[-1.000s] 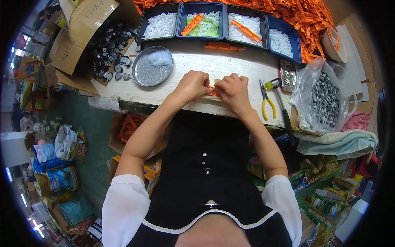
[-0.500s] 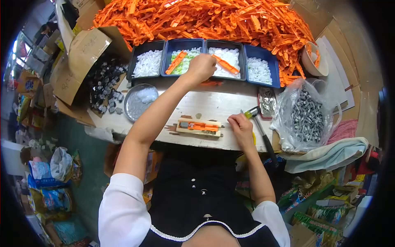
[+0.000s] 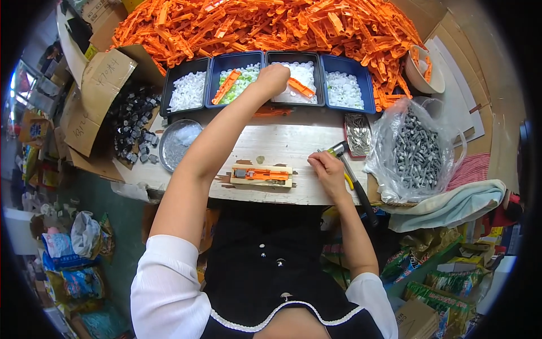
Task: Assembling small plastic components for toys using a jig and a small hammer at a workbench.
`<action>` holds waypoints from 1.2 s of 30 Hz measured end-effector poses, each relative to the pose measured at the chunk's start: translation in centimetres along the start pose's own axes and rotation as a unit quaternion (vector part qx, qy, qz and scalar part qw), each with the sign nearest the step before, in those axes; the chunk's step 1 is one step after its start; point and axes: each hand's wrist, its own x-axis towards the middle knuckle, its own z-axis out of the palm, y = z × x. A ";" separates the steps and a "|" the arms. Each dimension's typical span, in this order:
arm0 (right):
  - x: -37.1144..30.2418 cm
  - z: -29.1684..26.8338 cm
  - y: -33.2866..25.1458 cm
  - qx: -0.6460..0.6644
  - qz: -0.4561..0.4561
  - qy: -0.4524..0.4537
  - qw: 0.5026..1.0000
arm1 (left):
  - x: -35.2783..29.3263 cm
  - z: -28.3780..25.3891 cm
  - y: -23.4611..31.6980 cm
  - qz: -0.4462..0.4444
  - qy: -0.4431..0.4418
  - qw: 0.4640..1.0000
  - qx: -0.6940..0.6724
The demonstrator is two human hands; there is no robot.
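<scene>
My left hand (image 3: 274,79) reaches across the table, over the boundary of the second and third bins. Its fingers are curled downward; their tips and anything in them are hidden. Beside it, an orange plastic strip (image 3: 301,87) lies on small white plastic parts (image 3: 302,70). My right hand (image 3: 329,169) hovers at the table's front, left of the hammer (image 3: 359,195), thumb and fingers pinched together; what they hold is too small to make out. Between my arms sits a wooden jig (image 3: 289,182), bearing an orange plastic part (image 3: 268,174) with a grey block (image 3: 241,172) at its left end.
A heap of orange parts (image 3: 271,28) fills the back. Another orange strip (image 3: 226,87) lies in the second bin. At left stand a round dish (image 3: 169,152) and carton (image 3: 93,96); at right, a metal-piece tray (image 3: 358,134) and plastic bag (image 3: 389,152) of grey parts.
The whole view has shifted slightly, with the table contents appearing farther left. My left hand stays over the bins, its fingers turned lower toward the third bin. My right hand remains pinched near the hammer.
</scene>
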 end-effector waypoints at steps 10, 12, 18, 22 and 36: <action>1.6 -0.9 -4.4 0.311 0.183 0.025 0.932 | -12.8 -3.6 3.9 -0.064 -0.057 0.721 -0.687; 2.0 -0.4 -5.9 0.318 0.178 -0.001 0.931 | -16.1 -2.9 5.3 -0.061 -0.064 0.690 -0.719; 1.1 1.8 -7.0 0.176 0.058 -0.086 0.979 | -21.2 -1.0 6.3 -0.088 -0.049 0.671 -0.735; 0.8 2.0 -7.9 0.088 -0.015 -0.096 0.991 | -22.7 -1.2 6.9 -0.107 -0.004 0.679 -0.726; -0.9 3.9 -8.1 0.399 0.240 -0.135 0.875 | -26.1 -0.6 7.9 -0.085 0.137 0.576 -0.801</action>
